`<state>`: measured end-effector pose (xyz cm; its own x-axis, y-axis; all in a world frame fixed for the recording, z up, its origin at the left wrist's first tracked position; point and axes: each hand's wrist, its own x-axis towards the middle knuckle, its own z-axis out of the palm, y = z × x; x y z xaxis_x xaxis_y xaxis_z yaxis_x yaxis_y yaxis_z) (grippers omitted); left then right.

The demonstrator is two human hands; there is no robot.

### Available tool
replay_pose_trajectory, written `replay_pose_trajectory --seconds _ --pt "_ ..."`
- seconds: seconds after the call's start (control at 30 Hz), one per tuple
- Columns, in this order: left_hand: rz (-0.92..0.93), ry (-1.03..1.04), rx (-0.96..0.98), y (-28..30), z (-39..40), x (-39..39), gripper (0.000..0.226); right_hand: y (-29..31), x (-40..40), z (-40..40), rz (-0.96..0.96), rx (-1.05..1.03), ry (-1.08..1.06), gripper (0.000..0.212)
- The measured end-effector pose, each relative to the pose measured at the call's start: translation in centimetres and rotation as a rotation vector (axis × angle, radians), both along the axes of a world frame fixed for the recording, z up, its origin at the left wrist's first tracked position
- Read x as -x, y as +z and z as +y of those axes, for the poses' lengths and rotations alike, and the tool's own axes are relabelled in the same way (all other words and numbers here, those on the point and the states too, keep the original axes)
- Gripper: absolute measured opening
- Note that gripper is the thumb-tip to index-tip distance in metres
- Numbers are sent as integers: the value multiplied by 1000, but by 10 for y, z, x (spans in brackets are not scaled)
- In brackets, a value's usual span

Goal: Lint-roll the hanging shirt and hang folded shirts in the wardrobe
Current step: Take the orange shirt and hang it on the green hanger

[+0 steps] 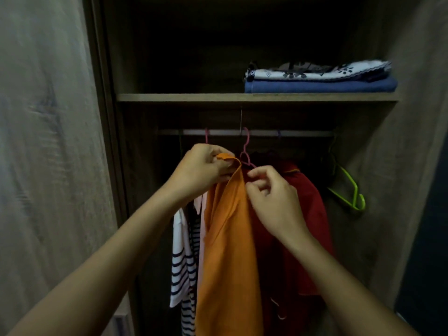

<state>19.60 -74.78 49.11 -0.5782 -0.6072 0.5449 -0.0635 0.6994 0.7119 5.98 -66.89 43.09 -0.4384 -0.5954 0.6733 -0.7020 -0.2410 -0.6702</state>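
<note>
Orange cotton shirt [228, 238] hangs at the centre of the open wardrobe, its collar bunched at the top under a thin pink plastic hanger [246, 151] whose hook sits over the pale metal rail [266, 132]. The left hand [201, 168] has its grip pinched on the collar fold at about ten o'clock from the shirt's middle, lifting the fabric toward the hanger's neck. The right hand [271, 197], at about two o'clock, has its grip pressed together on the shirt's front edge just below the hanger; whether it also touches the hanger wire I cannot tell.

This looks like the hanging step, with the shirt being settled on its hanger, not the lint-rolling; no roller is in view. The next move probably calls for spreading the shoulders evenly along the hanger arms and letting go so that the cloth falls straight.

Touching the shirt at three o'clock is a dark red garment [308, 214]; at nine o'clock hang a pale pink piece and a white navy-striped top [181, 263]. Well out at three o'clock, a bare lime-green hanger [349, 190] waits on the rail. At one o'clock, on the wooden shelf [181, 97], lies a folded blue shirt [320, 86] under a folded white patterned one [315, 71], seemingly yet to be hung.
</note>
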Motion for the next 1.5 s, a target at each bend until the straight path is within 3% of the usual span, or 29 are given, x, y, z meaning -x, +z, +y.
replay_pose_trajectory --seconds 0.1,0.2,0.3,0.4,0.47,0.53,0.6,0.73,0.8,0.9,1.0,1.1,1.17,1.2,1.3,1.4,1.5 --pt "-129 152 284 -2 1 4 16 1 -11 1 36 -79 34 40" --pt "-233 265 494 -1 1 7 20 1 -19 -1 84 -156 53 40" --pt "-247 370 571 -1 -4 8 25 1 -16 0 198 -152 2 10" --pt "-221 392 627 2 -12 2 23 -2 0 0 313 -246 -104 14" --pt "-112 327 521 5 -18 -6 17 -8 19 2 294 -347 -132 19" --pt "27 324 407 7 -28 -14 18 -13 37 9 227 -452 -83 24" --pt "84 369 380 6 -37 -23 20 -14 51 20 40 -510 71 29" --pt "-12 432 508 3 -50 -30 22 13 73 44 -324 -320 292 31" --pt "-51 402 452 7 -46 -28 32 26 85 48 -326 -273 256 29" --pt "-135 153 170 13 -36 -28 51 28 94 44 -230 -354 136 26" --pt "-254 -82 -20 13 -30 -30 38 21 103 38 -204 -393 111 22" --pt "-264 -24 129 13 -35 -14 26 17 115 41 -360 -355 282 32" --pt "-180 80 297 15 -34 3 21 17 123 41 -563 -252 483 40" --pt "-133 111 375 16 -31 12 20 18 130 38 -583 -197 477 40" --pt "-53 140 525 17 -28 38 17 21 150 20 -431 -59 100 27" --pt "-20 135 518 16 -30 54 14 24 175 4 -147 -73 -395 18" --pt "-7 158 490 10 -34 61 15 23 206 -10 -10 -272 -596 38"
